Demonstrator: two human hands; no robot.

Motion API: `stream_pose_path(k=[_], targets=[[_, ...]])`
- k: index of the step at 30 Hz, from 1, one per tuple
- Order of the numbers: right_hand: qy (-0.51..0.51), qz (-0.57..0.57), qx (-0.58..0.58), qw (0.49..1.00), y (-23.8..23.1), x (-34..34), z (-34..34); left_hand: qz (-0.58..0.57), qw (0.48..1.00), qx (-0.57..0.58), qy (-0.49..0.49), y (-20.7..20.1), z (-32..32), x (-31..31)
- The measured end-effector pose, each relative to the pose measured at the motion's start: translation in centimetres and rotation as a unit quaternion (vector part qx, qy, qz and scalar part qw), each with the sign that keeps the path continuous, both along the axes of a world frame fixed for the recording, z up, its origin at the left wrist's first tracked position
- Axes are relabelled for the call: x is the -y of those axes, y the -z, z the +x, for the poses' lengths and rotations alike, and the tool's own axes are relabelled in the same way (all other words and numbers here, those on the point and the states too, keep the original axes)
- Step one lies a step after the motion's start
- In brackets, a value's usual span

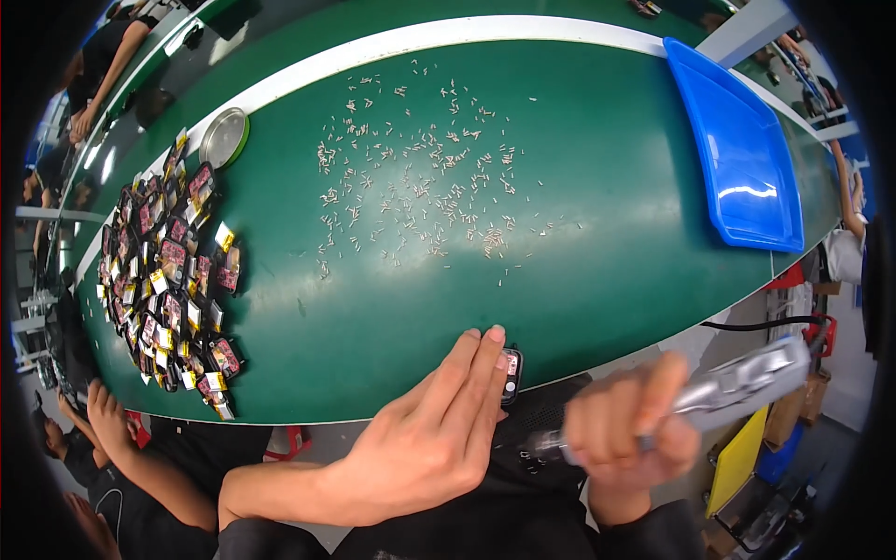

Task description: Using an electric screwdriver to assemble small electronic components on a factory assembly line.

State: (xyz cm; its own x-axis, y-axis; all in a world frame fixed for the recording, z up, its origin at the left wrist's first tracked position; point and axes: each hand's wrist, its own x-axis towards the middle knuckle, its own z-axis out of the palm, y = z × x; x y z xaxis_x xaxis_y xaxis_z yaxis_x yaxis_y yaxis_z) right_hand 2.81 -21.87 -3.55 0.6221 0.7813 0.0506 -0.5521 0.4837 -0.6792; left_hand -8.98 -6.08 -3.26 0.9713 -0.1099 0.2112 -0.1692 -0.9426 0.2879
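Note:
My left hand (420,439) reaches over the near table edge, its fingers stretched out and pressed together. They hold a small black-cased electronic device (512,373) with a pinkish inside, partly hidden behind the fingers. My right hand (630,425) is closed around a silver-grey handheld power screwdriver (742,381), blurred by motion. Its blurred tip points left, below the device and apart from it. Many tiny screws (439,187) lie scattered across the middle of the green table (373,327).
A heap of similar black devices (173,257) with silver and yellow parts covers the table's left side. Behind it sits a round green-rimmed dish (224,137). A blue tray (747,168) lies at the far right. Another person's hand (107,420) is at lower left.

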Motion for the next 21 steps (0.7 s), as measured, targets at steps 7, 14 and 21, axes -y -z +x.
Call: stream_pose_path(k=[7, 14, 21], targets=[[0.02, 0.014, 0.138, 0.99, -1.6, -2.3, 3.8, 0.07, 0.997, 0.027, -0.002, 0.9, -0.3, 0.5], [0.009, -0.013, 0.17, 0.985, -0.5, -3.5, 4.2, 0.059, 0.998, 0.028, -0.018, 1.1, -0.3, 0.6], [0.018, -0.025, 0.171, 0.985, -0.6, -4.2, 4.0, 0.065, 0.997, 0.034, -0.008, 1.4, -0.3, 0.3]])
